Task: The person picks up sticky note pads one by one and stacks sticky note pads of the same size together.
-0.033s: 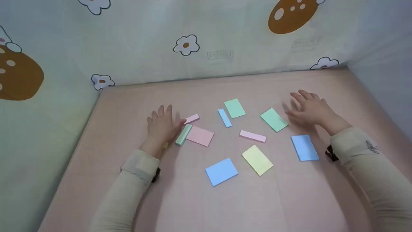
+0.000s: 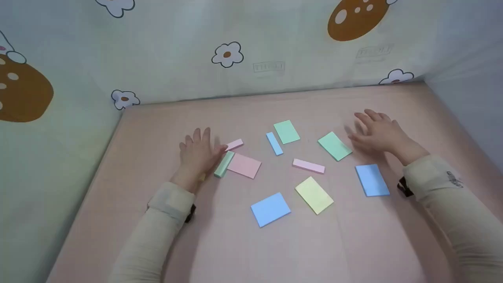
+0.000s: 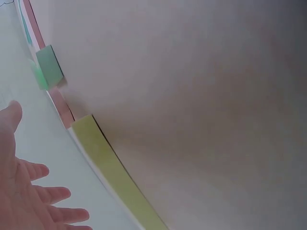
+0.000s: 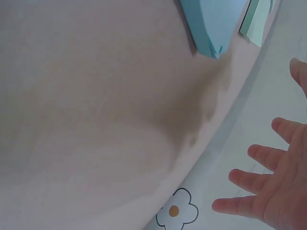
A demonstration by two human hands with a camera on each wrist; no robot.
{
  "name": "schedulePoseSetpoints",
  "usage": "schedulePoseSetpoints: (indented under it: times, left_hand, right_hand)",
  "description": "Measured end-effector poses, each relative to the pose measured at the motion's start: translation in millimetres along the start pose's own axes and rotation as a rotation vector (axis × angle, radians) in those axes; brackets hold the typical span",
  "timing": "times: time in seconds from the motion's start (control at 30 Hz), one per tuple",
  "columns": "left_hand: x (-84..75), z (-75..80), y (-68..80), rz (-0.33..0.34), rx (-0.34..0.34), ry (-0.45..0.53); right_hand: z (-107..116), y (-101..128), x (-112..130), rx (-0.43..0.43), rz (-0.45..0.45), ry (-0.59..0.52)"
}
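Both hands flat-ish over the pink tabletop (image 2: pixel 322 251), nothing gripped. My left hand (image 2: pixel 198 153) has fingers straight and slightly spread, thumb pointing right. Thumb tip sits right at the top end of the narrow green pad (image 2: pixel 224 164), touching or just off it; can't tell which from the head view. That pad lies just to the R of my palm, long axis running near-to-far, tilted a bit rightward at the far end. Its right edge butts against the pink pad (image 2: pixel 244 165). Small pink strip (image 2: pixel 234 144) is just beyond the thumb.

My right hand (image 2: pixel 376 131) is also spread, fingers apart and pointing left, hovering or resting near the green pad (image 2: pixel 335 146); that one lies just to the L of my fingertips, long axis slanting from far-left to near-right. Blue pad (image 2: pixel 372 180) sits near my R wrist, toward me.

Mid-table, well apart from both hands: blue strip (image 2: pixel 274 143), green sheet (image 2: pixel 287 131), pink bar (image 2: pixel 308 166), yellow pad (image 2: pixel 314 195), big blue pad (image 2: pixel 270 209).

Judgement: L hand is nearest the narrow green pad, so a sideways thumb-and-finger pinch across its short side looks like the way in. R wrist cam shows only spread fingers (image 4: pixel 268 191) over the patterned wall.
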State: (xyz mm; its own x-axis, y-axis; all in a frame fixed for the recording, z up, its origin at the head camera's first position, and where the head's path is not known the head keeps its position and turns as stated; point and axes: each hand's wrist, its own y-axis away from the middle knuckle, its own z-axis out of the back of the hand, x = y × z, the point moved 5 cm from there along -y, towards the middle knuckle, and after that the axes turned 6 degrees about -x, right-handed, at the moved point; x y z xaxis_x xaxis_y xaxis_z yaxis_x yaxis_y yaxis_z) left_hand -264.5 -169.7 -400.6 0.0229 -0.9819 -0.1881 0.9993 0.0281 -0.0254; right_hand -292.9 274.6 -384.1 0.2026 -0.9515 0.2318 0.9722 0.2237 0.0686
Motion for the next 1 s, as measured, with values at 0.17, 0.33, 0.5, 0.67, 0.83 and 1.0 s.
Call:
schedulePoseSetpoints:
  times: [0.17,0.33,0.5,0.67,0.83,1.0]
  left_hand:
    - [-0.6,0.0,0.5,0.000,0.008,-0.004]
    - [-0.6,1.4,0.7,-0.006,0.004,-0.009]
    - [0.2,3.4,1.1,-0.008,0.008,-0.004]
    - [2.9,5.7,3.2,0.005,0.030,0.007]
    - [3.0,9.0,6.6,0.001,0.042,0.010]
    - [-1.2,17.1,14.1,-0.029,0.027,-0.033]
  right_hand:
    - [0,1,0,-0.002,-0.004,-0.004]
    - [0,0,1,-0.002,-0.003,-0.005]
    - [0,1,1,-0.002,-0.003,-0.006]
    - [0,2,2,-0.016,0.012,-0.003]
    - [4,7,8,-0.041,0.048,0.000]
    - [8,18,25,-0.066,0.105,-0.011]
